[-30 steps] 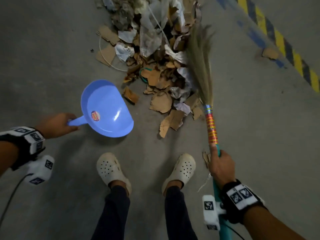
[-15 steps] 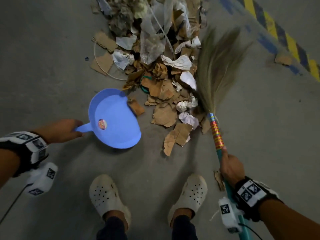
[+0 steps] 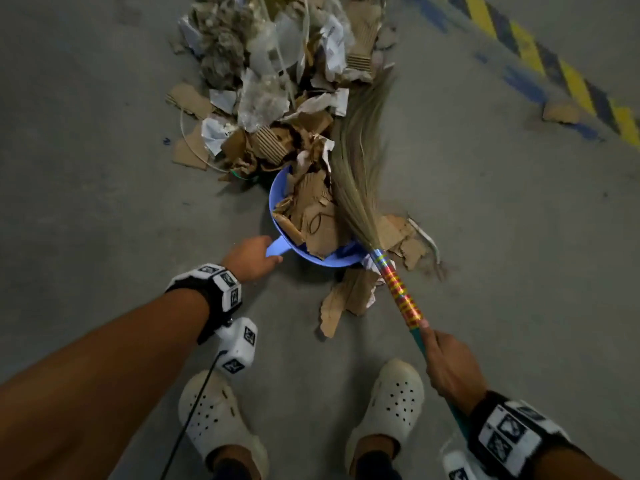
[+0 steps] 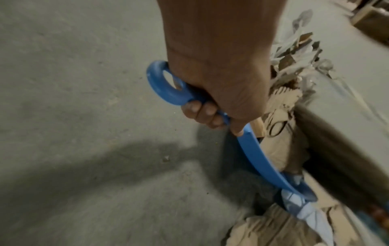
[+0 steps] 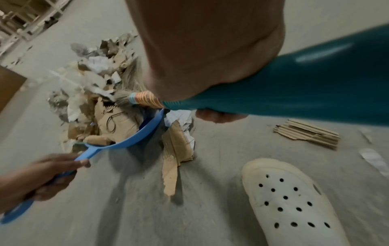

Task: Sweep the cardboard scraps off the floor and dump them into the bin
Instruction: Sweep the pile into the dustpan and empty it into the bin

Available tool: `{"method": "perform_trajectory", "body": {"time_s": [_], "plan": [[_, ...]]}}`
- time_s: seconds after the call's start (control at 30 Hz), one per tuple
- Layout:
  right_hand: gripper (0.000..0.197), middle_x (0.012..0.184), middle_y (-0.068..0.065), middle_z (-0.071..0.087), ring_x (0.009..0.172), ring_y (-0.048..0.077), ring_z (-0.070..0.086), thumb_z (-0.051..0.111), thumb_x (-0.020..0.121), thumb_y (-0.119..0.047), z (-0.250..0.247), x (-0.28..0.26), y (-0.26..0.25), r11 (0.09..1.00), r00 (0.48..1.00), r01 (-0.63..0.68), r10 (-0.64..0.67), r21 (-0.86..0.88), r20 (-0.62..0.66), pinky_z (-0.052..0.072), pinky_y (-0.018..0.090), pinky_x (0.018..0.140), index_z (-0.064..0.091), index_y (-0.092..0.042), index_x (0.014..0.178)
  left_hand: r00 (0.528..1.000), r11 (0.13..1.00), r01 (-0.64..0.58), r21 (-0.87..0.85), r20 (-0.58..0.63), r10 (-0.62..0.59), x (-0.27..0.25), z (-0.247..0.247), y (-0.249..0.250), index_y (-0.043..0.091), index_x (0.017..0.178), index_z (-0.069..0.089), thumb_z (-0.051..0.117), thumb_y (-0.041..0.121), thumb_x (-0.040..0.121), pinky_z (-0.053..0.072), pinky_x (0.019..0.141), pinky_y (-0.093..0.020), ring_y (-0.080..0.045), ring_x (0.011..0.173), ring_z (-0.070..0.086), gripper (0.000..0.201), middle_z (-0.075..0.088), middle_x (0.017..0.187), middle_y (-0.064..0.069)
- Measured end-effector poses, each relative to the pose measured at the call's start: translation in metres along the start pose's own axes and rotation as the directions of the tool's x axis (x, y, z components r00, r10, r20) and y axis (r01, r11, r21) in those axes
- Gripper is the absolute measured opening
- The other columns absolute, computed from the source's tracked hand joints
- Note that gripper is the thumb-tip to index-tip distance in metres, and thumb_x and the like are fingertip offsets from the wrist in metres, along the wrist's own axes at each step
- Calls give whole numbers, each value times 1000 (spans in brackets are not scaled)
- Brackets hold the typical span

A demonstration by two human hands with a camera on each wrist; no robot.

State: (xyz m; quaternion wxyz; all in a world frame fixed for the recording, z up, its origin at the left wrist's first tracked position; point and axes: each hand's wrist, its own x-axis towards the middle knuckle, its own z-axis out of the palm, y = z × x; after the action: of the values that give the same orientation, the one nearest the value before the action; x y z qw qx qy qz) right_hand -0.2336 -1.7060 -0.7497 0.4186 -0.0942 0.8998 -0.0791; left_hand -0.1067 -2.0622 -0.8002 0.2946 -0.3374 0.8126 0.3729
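Warehouse: concrete floor (image 3: pixel 104 168), hazard stripes (image 3: pixel 540 60)

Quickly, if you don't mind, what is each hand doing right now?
Left hand: closed around the dustpan handle.
Right hand: closed around the broom handle.

L hand (image 3: pixel 250 257) & R hand (image 3: pixel 452 366) both clenched, arms extended fwd.
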Motion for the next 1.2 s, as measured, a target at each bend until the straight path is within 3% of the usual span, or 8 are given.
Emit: {"method": "perform_trajectory", "body": {"time_s": [0.1, 0.37, 0.5, 0.63, 0.73, 0.93, 1.03, 1.2], "plan": [[74, 64, 10, 62, 65, 33, 61, 13, 88, -72, -7, -16, 15, 1000, 991, 12, -12, 3, -132, 52, 38, 63, 53, -13, 69, 998, 999, -15, -41, -63, 13, -15, 11, -2, 1, 106, 57, 41, 50, 73, 38, 71, -35, -37, 93, 60, 61, 63, 101, -21], [83, 65, 13, 63, 64, 32, 61, 8, 77, -81, -42, -66, 53, 985, 939, -107, 144, 133, -313, 52, 39, 64, 54, -13, 69, 992, 989, -27, -142, -127, 9, -65, 21, -29, 4, 100, 54, 47, 50, 80, 39, 67, -37, -37, 89, 62, 50, 64, 92, -18], [97, 66, 18, 63, 64, 36, 63, 3, 66, -94, -55, -70, 83, 970, 922, -172, 221, 174, -319, 55, 46, 65, 53, -11, 67, 994, 984, 31, -175, -95, -48, -109, 33, -47, 4, 108, 60, 45, 60, 76, 43, 73, -38, -35, 93, 63, 66, 67, 99, -17], [97, 70, 19, 65, 66, 37, 64, 5, 67, -94, -66, -62, 104, 958, 926, -239, 274, 160, -260, 57, 48, 66, 55, -10, 70, 992, 979, 125, -161, 5, -126, -163, 67, -79, 7, 128, 56, 60, 30, 93, 43, 85, -35, -33, 112, 59, 42, 63, 122, -15], [99, 74, 20, 66, 68, 38, 65, 4, 65, -95, -67, -48, 116, 960, 937, -254, 273, 115, -218, 57, 50, 68, 56, -11, 72, 977, 969, 211, -127, 60, -205, -202, 97, -96, 1, 132, 51, 60, 32, 89, 42, 93, -39, -36, 116, 58, 54, 61, 126, -20], [96, 75, 21, 66, 69, 39, 66, 3, 68, -92, -52, -21, 125, 974, 951, -227, 227, 23, -211, 57, 48, 67, 55, -12, 73, 961, 959, 255, -127, 146, -236, -212, 152, -83, 0, 129, 51, 60, 36, 89, 44, 82, -36, -35, 107, 62, 53, 65, 116, -20], [79, 75, 21, 66, 68, 38, 66, 12, 80, -78, -39, -19, 113, 982, 970, -184, 175, -37, -170, 57, 46, 66, 55, -13, 75, 984, 950, 176, -257, 77, -162, -191, 166, -59, 4, 126, 56, 42, 62, 75, 45, 75, -36, -36, 99, 64, 79, 68, 108, -18], [53, 73, 13, 61, 75, 35, 63, 29, 98, -52, -20, -32, 87, 992, 997, -36, 27, -124, -75, 46, 35, 66, 56, -10, 79, 989, 936, 146, -320, 13, -150, -138, 167, -27, 8, 117, 59, 40, 58, 77, 46, 79, -37, -35, 103, 61, 66, 66, 110, -16]]}}
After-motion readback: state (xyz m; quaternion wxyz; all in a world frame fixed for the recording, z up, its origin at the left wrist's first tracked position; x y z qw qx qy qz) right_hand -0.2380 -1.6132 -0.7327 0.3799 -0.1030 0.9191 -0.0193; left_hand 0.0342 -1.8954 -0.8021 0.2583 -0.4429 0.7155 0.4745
